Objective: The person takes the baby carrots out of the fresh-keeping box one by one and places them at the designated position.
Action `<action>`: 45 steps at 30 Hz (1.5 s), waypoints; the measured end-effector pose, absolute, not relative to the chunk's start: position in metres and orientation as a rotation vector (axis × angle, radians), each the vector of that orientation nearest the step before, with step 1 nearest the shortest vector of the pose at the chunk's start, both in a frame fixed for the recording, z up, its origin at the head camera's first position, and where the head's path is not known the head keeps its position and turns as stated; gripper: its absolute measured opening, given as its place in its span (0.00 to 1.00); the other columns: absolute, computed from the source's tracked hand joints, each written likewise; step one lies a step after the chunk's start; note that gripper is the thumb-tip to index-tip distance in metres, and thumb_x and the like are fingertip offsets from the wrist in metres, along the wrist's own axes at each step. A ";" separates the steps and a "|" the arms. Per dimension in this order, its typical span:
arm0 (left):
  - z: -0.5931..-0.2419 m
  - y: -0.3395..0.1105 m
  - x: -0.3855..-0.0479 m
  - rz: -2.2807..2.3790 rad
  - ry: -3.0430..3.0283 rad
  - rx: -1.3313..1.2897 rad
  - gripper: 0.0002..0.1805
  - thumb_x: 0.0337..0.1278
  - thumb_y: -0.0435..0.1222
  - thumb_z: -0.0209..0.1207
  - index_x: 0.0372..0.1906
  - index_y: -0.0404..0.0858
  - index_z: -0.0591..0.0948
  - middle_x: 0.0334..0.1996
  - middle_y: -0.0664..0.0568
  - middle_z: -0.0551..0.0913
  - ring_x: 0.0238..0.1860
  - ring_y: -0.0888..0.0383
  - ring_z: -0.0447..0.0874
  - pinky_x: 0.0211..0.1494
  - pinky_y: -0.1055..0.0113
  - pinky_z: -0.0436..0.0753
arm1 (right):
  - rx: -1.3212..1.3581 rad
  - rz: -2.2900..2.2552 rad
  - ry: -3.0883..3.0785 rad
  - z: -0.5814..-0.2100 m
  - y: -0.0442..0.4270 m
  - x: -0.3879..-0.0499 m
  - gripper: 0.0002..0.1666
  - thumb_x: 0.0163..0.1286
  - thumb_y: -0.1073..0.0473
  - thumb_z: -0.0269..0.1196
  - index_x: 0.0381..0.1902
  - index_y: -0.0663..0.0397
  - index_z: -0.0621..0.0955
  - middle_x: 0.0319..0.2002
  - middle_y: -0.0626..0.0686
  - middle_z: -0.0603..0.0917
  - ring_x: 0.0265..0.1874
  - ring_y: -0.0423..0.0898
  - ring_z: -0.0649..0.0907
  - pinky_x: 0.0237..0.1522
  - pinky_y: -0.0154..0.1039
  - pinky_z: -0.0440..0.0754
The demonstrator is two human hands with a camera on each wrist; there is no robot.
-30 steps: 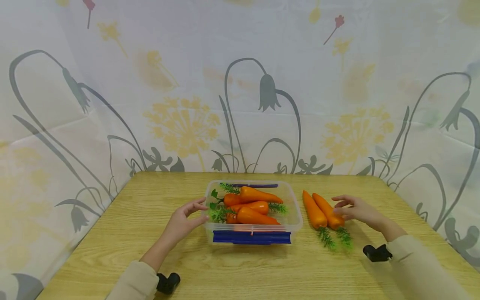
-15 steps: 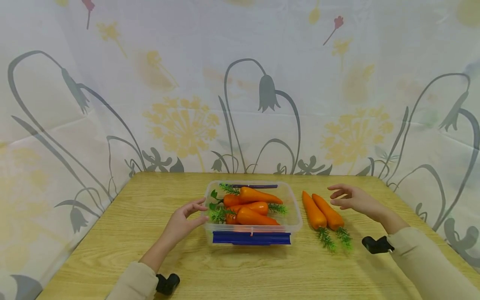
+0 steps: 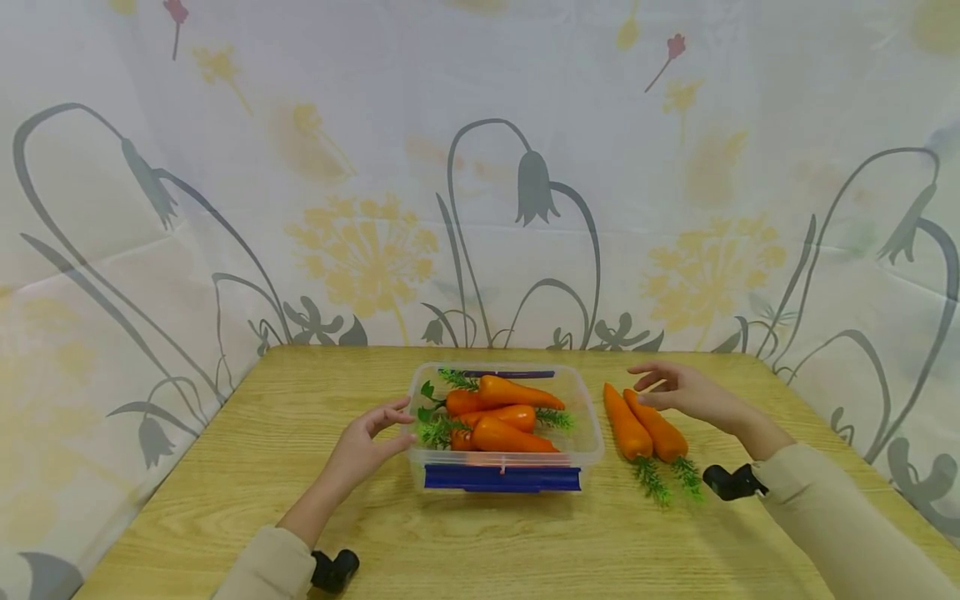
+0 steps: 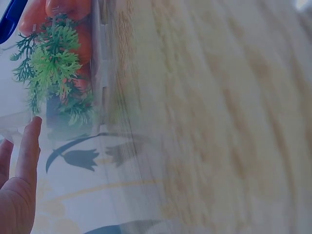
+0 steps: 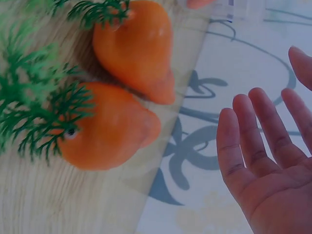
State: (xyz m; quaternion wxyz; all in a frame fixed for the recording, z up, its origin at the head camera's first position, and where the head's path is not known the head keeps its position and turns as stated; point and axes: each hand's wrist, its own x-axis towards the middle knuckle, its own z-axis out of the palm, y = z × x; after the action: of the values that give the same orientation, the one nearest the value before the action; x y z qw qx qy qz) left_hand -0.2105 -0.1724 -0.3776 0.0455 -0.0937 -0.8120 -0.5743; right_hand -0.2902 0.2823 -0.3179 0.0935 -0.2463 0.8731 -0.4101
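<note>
A clear plastic box [image 3: 588,425] with blue clips sits mid-table, holding several orange carrots [image 3: 517,417] with green tops. Beside its left wall is my left hand [image 3: 362,446], thumb and fingers apart, fingertips at or close to the rim; whether they touch cannot be told. In the left wrist view, leafy carrot greens [image 4: 56,63] show through the box wall near the fingers [image 4: 29,151]. Two loose carrots [image 3: 628,429] lie side by side to the right of the box, tops toward me. Over their far tips hovers my right hand [image 3: 686,392], fingers relaxed and holding nothing.
The wooden table [image 3: 480,542] reaches back to a flower-patterned cloth [image 3: 480,250] hung behind it and along both sides. Black wrist cameras [image 3: 336,572] are strapped at both sleeves.
My right hand has lifted off the right loose carrot's top end and moved left and away from me, toward the carrot tips. The left hand and the box have stayed put.
</note>
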 end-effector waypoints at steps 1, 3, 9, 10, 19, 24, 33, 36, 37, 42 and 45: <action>-0.378 -0.172 -0.211 -1.756 -2.479 -0.287 0.14 0.55 0.32 0.63 0.46 0.32 0.80 0.65 0.51 0.67 0.65 0.44 0.61 0.61 0.44 0.65 | -0.731 -1.210 2.596 -0.317 0.280 -0.291 0.32 0.66 0.56 0.61 0.63 0.64 0.66 0.50 0.65 0.74 0.46 0.58 0.78 0.46 0.49 0.78; -0.378 -0.172 -0.210 -1.756 -2.480 -0.289 0.14 0.55 0.33 0.63 0.46 0.32 0.80 0.65 0.51 0.68 0.65 0.44 0.61 0.60 0.44 0.66 | -0.731 -1.210 2.594 -0.315 0.275 -0.292 0.31 0.66 0.56 0.61 0.63 0.63 0.67 0.50 0.65 0.75 0.46 0.56 0.78 0.46 0.49 0.78; -0.378 -0.172 -0.210 -1.752 -2.481 -0.283 0.14 0.55 0.33 0.63 0.46 0.32 0.80 0.64 0.51 0.68 0.65 0.44 0.61 0.60 0.45 0.67 | -0.743 -1.179 2.597 -0.309 0.261 -0.293 0.31 0.66 0.55 0.61 0.63 0.61 0.68 0.50 0.61 0.75 0.46 0.54 0.78 0.48 0.51 0.76; -0.378 -0.172 -0.210 -1.752 -2.481 -0.282 0.14 0.55 0.34 0.63 0.46 0.32 0.80 0.64 0.51 0.68 0.65 0.44 0.61 0.60 0.45 0.67 | -0.748 -1.170 2.602 -0.308 0.259 -0.294 0.31 0.66 0.54 0.61 0.63 0.60 0.68 0.50 0.61 0.76 0.46 0.53 0.78 0.48 0.50 0.77; -0.377 -0.172 -0.209 -1.755 -2.482 -0.279 0.15 0.55 0.35 0.63 0.46 0.33 0.80 0.65 0.52 0.68 0.65 0.45 0.61 0.59 0.46 0.67 | -0.834 -1.108 2.622 -0.301 0.234 -0.297 0.29 0.65 0.55 0.62 0.62 0.58 0.70 0.48 0.57 0.78 0.46 0.51 0.79 0.45 0.44 0.77; -0.377 -0.173 -0.210 -1.754 -2.483 -0.284 0.14 0.55 0.34 0.63 0.46 0.33 0.80 0.65 0.51 0.67 0.65 0.44 0.61 0.59 0.46 0.67 | -0.880 -1.101 2.592 -0.296 0.218 -0.296 0.30 0.65 0.55 0.63 0.62 0.59 0.70 0.48 0.57 0.79 0.47 0.52 0.78 0.46 0.45 0.77; -0.378 -0.173 -0.211 -1.753 -2.479 -0.299 0.14 0.55 0.32 0.62 0.46 0.32 0.80 0.65 0.51 0.67 0.65 0.44 0.61 0.59 0.45 0.67 | -0.956 -1.081 2.530 -0.291 0.190 -0.296 0.29 0.65 0.57 0.63 0.62 0.57 0.71 0.47 0.55 0.79 0.47 0.52 0.79 0.47 0.46 0.77; -0.378 -0.173 -0.211 -1.752 -2.484 -0.296 0.14 0.55 0.33 0.63 0.46 0.32 0.80 0.65 0.51 0.67 0.65 0.44 0.61 0.59 0.46 0.67 | -0.978 -1.063 2.516 -0.290 0.183 -0.296 0.28 0.65 0.58 0.62 0.62 0.56 0.71 0.48 0.55 0.79 0.48 0.52 0.78 0.47 0.45 0.77; -0.378 -0.173 -0.212 -1.750 -2.486 -0.296 0.14 0.55 0.33 0.63 0.46 0.33 0.80 0.65 0.51 0.67 0.65 0.44 0.61 0.59 0.46 0.67 | -0.989 -1.066 2.503 -0.290 0.180 -0.296 0.28 0.65 0.59 0.62 0.62 0.57 0.70 0.48 0.56 0.78 0.48 0.53 0.78 0.47 0.45 0.77; -0.378 -0.173 -0.212 -1.740 -2.492 -0.293 0.14 0.55 0.34 0.63 0.46 0.33 0.80 0.65 0.52 0.67 0.65 0.44 0.62 0.59 0.46 0.68 | -1.056 -1.037 2.455 -0.285 0.168 -0.298 0.26 0.65 0.61 0.62 0.61 0.56 0.72 0.49 0.56 0.78 0.49 0.56 0.77 0.48 0.45 0.77; -0.377 -0.173 -0.211 -1.735 -2.493 -0.284 0.14 0.55 0.34 0.63 0.46 0.34 0.80 0.64 0.52 0.68 0.65 0.44 0.62 0.59 0.46 0.68 | -1.102 -0.997 2.422 -0.283 0.160 -0.301 0.24 0.65 0.61 0.62 0.59 0.54 0.74 0.50 0.55 0.78 0.50 0.56 0.76 0.50 0.45 0.76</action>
State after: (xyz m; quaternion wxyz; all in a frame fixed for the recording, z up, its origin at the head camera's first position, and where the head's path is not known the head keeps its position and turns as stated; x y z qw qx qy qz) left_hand -0.2112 -0.1731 -0.3771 0.0458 -0.0931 -0.8164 -0.5681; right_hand -0.3014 0.1596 -0.2834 0.1496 -0.3836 0.8427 -0.3469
